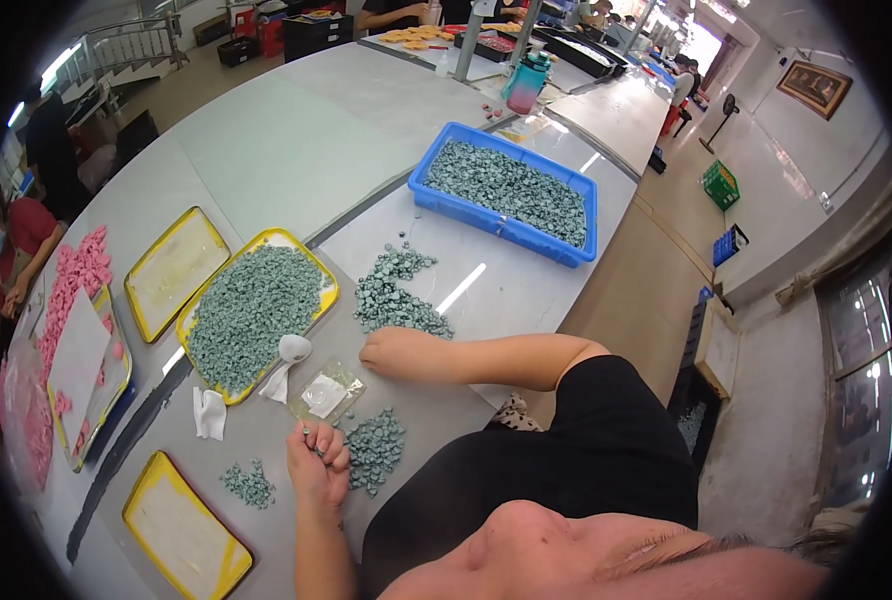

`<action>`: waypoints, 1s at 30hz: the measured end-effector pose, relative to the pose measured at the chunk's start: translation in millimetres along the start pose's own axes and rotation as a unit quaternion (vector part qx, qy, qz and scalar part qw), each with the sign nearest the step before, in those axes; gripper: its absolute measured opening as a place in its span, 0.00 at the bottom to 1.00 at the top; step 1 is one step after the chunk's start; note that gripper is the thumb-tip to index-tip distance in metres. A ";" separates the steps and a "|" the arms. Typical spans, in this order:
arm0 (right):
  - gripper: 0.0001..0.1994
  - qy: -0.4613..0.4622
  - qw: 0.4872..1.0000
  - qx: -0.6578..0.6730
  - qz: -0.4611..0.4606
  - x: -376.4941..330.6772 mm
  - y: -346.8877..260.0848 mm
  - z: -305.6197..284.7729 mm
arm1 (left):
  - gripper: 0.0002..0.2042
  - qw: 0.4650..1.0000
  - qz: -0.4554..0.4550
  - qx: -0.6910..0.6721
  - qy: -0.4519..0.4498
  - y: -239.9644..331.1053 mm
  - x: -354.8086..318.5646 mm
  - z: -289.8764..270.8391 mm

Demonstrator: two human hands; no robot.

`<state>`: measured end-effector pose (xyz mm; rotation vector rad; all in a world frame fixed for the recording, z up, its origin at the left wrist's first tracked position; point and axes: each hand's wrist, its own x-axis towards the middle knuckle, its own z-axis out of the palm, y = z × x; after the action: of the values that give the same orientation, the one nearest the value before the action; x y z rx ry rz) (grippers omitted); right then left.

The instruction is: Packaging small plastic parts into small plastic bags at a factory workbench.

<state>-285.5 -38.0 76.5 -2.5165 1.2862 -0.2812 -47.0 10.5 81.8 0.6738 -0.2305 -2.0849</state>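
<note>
My left hand [320,462] is closed, its fingers curled round a small dark green piece that shows at the fingertips. Beside it on the table lies a small pile of green pieces [375,448]. My right hand [398,354] reaches across with fingers bent down near the tabletop, at the lower edge of another green pile [394,300]; whatever its fingertips hold is hidden. Between the hands lies a clear plastic packet with a white patch [326,392]. A white scoop [294,348] rests at the rim of a yellow-edged tray [330,290] heaped with green pieces.
A blue bin [502,230] of green pieces stands at the far right. Yellow-rimmed trays [138,487] and a white cloth-like scrap [209,413] lie to the left, with a pink heap [74,268] beyond. A teal bottle [526,84] stands farther back. Other people work nearby.
</note>
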 end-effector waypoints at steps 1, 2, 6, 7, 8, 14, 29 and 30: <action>0.05 0.044 0.999 0.026 0.001 2.7 -4.1 -3.1 | 0.13 1.000 0.003 0.012 0.002 0.2 -1.0 -0.5; 0.05 0.087 0.995 0.052 0.001 4.8 -7.3 -5.0 | 0.13 1.000 0.005 0.011 0.003 0.8 -1.9 -0.5; 0.04 0.063 0.998 -0.005 -0.025 -0.8 -12.7 -6.9 | 0.15 1.000 0.018 0.018 0.018 2.3 -2.0 3.2; 0.04 0.056 0.998 -0.024 -0.017 -3.2 -14.7 -6.1 | 0.15 0.999 0.021 0.010 0.024 2.4 -2.1 3.9; 0.03 0.048 0.998 -0.043 -0.008 -5.2 -16.1 -5.5 | 0.15 0.999 0.022 0.010 0.025 2.5 -2.0 3.7; 0.04 0.014 0.998 -0.056 -0.007 -8.5 -17.9 -4.3 | 0.11 1.000 0.018 -0.009 -0.003 -1.1 0.0 -1.9; 0.06 -0.007 0.997 -0.070 0.017 -2.6 -15.0 -1.7 | 0.09 0.984 -0.006 -0.176 0.014 1.3 3.1 -10.6; 0.06 -0.007 0.997 -0.070 0.016 -2.6 -14.9 -1.5 | 0.09 0.971 -0.019 -0.238 0.017 3.6 3.6 -10.4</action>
<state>-276.2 -27.9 83.0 -2.6043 1.3850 -0.1721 -40.3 6.4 73.3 0.4200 0.2990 -2.0548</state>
